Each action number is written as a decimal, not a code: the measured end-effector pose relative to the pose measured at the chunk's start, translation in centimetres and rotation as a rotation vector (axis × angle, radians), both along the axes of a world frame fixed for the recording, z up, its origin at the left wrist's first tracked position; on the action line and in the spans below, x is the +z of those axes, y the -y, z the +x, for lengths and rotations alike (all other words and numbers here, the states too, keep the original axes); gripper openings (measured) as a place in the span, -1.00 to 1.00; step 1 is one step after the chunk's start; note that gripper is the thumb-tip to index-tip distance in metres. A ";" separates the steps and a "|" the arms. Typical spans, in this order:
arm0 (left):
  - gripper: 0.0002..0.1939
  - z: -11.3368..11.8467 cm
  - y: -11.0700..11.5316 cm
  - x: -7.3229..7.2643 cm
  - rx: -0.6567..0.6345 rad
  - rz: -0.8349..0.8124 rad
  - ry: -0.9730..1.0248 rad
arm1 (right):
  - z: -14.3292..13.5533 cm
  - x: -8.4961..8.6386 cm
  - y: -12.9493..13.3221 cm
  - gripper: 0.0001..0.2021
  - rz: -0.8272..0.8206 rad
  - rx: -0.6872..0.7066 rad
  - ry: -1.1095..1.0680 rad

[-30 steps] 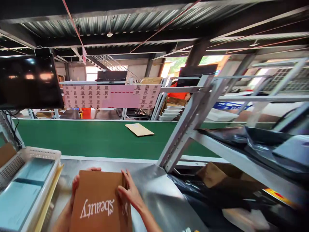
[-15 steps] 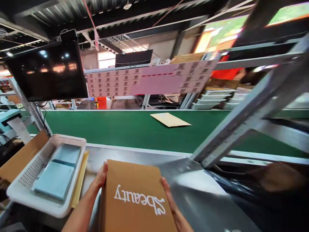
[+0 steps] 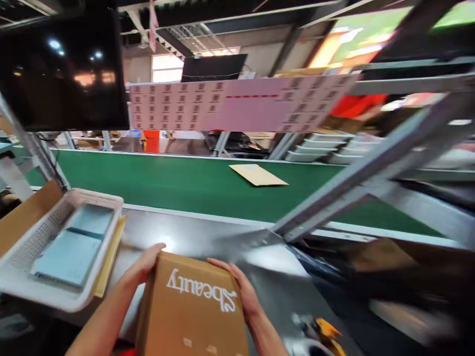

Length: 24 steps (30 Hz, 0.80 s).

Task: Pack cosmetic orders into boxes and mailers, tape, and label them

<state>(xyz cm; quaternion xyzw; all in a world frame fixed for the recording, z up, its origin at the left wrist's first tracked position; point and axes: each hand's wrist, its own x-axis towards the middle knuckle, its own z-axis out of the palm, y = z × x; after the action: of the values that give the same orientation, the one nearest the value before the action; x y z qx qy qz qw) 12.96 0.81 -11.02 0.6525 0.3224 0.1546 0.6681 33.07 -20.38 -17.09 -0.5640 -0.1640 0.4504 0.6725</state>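
Observation:
A brown cardboard box [image 3: 196, 316] with white lettering, upside down to me, is in front of me at the bottom middle of the head view. My left hand [image 3: 146, 264] grips its left side near the far corner. My right hand [image 3: 241, 287] holds the opposite side, its fingers reaching over the far right corner. Both hands are closed on the box, which is over the metal table [image 3: 178, 232]. The lower end of the box runs out of view.
A white plastic basket [image 3: 118, 202] with light blue boxes [image 3: 70, 254] stands at the left. Beyond the table runs a green conveyor belt [image 3: 166, 178] carrying a flat tan envelope [image 3: 259, 175]. A slanted metal post [image 3: 345, 183] rises at right. A yellow-and-black tool [image 3: 328, 333] lies lower right.
My view has tilted down and shifted right. The box sits a little further left in view, showing more of its top, and my right hand has moved up to its far corner.

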 end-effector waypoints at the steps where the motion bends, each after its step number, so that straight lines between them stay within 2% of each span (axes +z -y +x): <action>1: -0.51 -0.4 0.1 1.0 0.032 0.042 -0.014 | -0.1 1.3 0.0 -0.38 0.020 -0.050 0.110; 2: -0.49 -0.7 0.0 1.9 0.056 0.129 0.007 | 0.0 2.6 -0.1 -0.40 0.062 -0.098 0.244; 4: -0.45 -1.0 -1.0 3.0 -0.022 0.349 0.097 | 0.5 4.0 -0.4 -0.37 0.179 -0.163 0.528; 6: -0.43 -1.2 -2.2 2.2 -0.125 0.540 0.242 | 0.5 3.5 -0.3 -0.30 0.300 -0.210 0.766; 8: -0.47 -2.4 -3.0 -0.6 -0.153 0.621 0.249 | -0.7 0.9 0.5 -0.27 0.371 -0.193 0.960; 12: -0.55 -7.4 -2.5 -8.2 -0.243 0.701 0.051 | -4.7 -7.1 4.4 -0.22 0.300 -0.029 1.162; 13: -0.56 -8.5 -2.2 -9.6 -0.245 0.719 0.024 | -4.8 -8.7 5.9 -0.23 0.257 -0.036 1.175; 14: -0.56 -9.4 -1.8 -10.6 -0.245 0.732 0.008 | -4.4 -10.0 7.6 -0.26 0.179 -0.112 1.167; 15: -0.57 -9.9 -1.5 -11.1 -0.240 0.742 -0.003 | -3.3 -11.0 9.4 -0.30 0.062 -0.246 1.136; 18: -0.60 -9.2 -0.6 -10.5 -0.226 0.746 -0.012 | 2.2 -12.0 15.1 -0.41 -0.510 -0.788 0.848; 19: -0.61 -8.3 -0.4 -9.9 -0.235 0.740 -0.013 | 4.2 -12.1 16.8 -0.41 -0.710 -0.890 0.700; 22: -0.60 -5.3 0.3 -8.2 -0.289 0.691 -0.005 | 8.5 -12.3 20.4 -0.56 -0.845 -0.845 0.533; 24: -0.59 -3.7 0.6 -7.5 -0.293 0.637 0.014 | 9.7 -12.3 21.3 -0.69 -0.795 -0.727 0.514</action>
<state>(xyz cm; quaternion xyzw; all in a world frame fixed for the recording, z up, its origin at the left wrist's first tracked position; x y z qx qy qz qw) 9.21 0.17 -18.52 0.8666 0.1563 0.1543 0.4481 42.80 -41.64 -29.38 -0.8833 0.0634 0.0673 0.4596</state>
